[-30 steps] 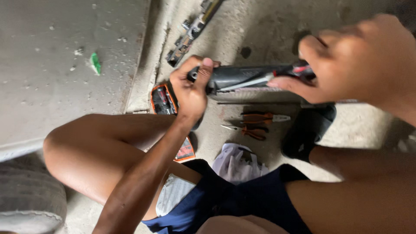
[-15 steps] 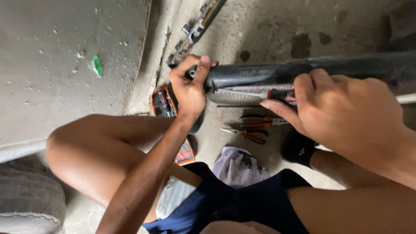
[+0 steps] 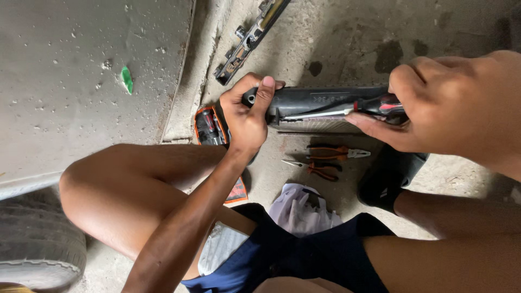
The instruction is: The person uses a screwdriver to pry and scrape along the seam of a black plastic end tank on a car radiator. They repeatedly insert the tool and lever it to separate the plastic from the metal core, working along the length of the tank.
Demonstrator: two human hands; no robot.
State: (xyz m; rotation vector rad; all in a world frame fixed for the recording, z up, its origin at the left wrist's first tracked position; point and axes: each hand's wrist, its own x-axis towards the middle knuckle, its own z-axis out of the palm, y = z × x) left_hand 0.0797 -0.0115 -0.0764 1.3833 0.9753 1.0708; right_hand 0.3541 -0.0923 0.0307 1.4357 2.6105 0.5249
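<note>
A long black part with a finned strip along its lower edge lies across the concrete floor in front of me. My left hand grips its left end, the thumb pressed on the end cap. My right hand holds a screwdriver with a black and red handle, its metal shaft laid along the black part and pointing left. I am squatting, with both bare knees below the hands.
Two pairs of orange-handled pliers lie on the floor under the part. An orange and black tool case sits by my left hand. A metal bracket lies farther away. A tyre is at lower left, a white cloth between my legs.
My right hand has shifted left and right along the black part with the screwdriver, and now sits at the right with the shaft showing. My left hand has stayed on the part's end.
</note>
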